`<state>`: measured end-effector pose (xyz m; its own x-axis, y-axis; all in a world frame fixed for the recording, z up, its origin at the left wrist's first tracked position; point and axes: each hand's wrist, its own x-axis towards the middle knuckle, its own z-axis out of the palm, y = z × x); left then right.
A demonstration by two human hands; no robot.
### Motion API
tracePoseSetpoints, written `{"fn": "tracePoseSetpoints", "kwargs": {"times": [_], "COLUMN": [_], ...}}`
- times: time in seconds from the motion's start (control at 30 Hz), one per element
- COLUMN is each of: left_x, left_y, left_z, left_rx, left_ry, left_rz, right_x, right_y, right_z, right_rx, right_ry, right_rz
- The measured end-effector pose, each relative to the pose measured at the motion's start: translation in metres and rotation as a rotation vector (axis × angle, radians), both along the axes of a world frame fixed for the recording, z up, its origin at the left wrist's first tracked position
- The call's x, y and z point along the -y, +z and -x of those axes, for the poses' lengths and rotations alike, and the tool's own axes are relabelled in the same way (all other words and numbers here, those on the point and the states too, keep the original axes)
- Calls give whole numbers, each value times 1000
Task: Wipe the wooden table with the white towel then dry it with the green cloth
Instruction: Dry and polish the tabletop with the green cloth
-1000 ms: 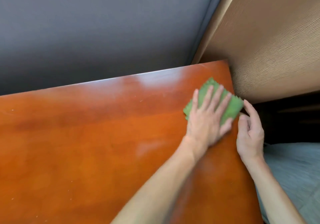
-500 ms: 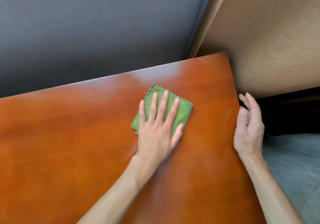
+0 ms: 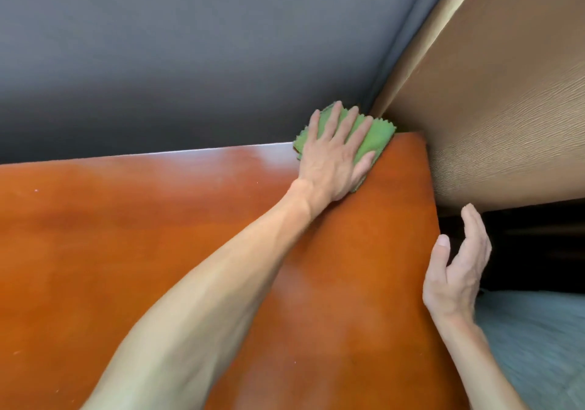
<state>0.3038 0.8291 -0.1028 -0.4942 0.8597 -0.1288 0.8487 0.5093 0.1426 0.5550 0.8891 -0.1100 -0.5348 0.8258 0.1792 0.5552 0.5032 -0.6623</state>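
Note:
A folded green cloth (image 3: 378, 136) lies at the far right corner of the glossy orange-brown wooden table (image 3: 126, 251), its far edge hanging past the table's back edge. My left hand (image 3: 335, 153) presses flat on the cloth with fingers spread. My right hand (image 3: 459, 267) rests at the table's right edge, fingers loosely apart and holding nothing. No white towel is in view.
A grey wall (image 3: 190, 61) runs behind the table. A tan textured panel (image 3: 506, 109) stands against the table's right side, with a dark gap (image 3: 538, 245) under it. Grey-blue fabric (image 3: 538, 346) lies at the lower right.
My left hand slid the green cloth from the right edge to the table's middle, then up to the far right corner. The right hand stayed at the right edge, fingers opening slightly.

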Motion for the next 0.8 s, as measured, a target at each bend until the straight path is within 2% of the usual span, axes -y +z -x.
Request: {"fn": "tracePoseSetpoints", "kwargs": {"times": [0.07, 0.17, 0.3, 0.4, 0.5, 0.63, 0.73, 0.8], "left_x": [30, 88, 143, 171, 211, 262, 314, 351], "left_y": [-3, -7, -8, -7, -10, -10, -6, -3], "left_z": [-3, -57, -115, -112, -76, 25, 100, 121], "left_rx": [-10, -10, 1, -31, -5, -31, -20, -15], "left_ry": [7, -66, 54, 76, 58, 251, 372, 405], "left_rz": [-42, -58, -24, -7, -27, -75, -21, 29], "right_x": [9, 27, 64, 98, 133, 176, 209, 231], "right_y": [4, 8, 6, 3, 4, 7, 8, 7], "right_z": [3, 15, 46, 71, 93, 115, 129, 139], "right_rx": [18, 77, 196, 219, 200, 217, 271, 292], "right_ry": [20, 116, 294, 417, 446, 468, 470, 477], "right_rz": [-5, 18, 38, 21, 53, 51, 45, 28]}}
